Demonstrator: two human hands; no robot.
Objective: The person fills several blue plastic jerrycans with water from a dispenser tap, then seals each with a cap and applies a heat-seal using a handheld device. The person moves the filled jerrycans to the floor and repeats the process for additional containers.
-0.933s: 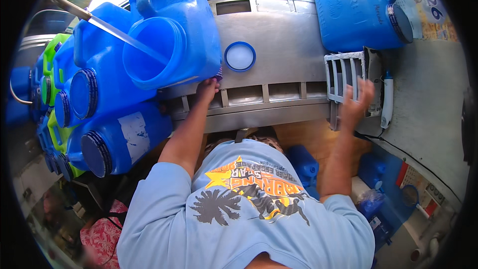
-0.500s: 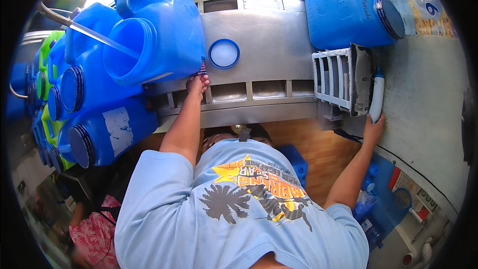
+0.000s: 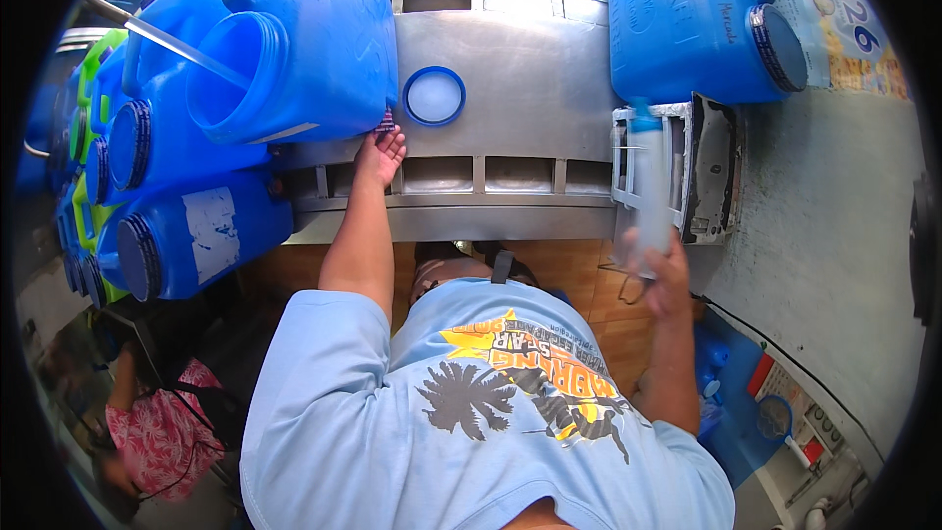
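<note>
Right hand (image 3: 667, 273) gripped the near end of a long white tool (image 3: 650, 177), blue-tipped and motion-blurred, which extended beyond it. Left hand (image 3: 381, 157), fingers partly curled, was at the patterned cap (image 3: 386, 125) of the translucent, open-mouthed blue jug (image 3: 343, 49) just beyond; whether it clasped the cap could not be told.

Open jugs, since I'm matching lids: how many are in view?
1 open jug, at the counter's left, by the left hand, a tube in its mouth. Others may be hidden.
</note>
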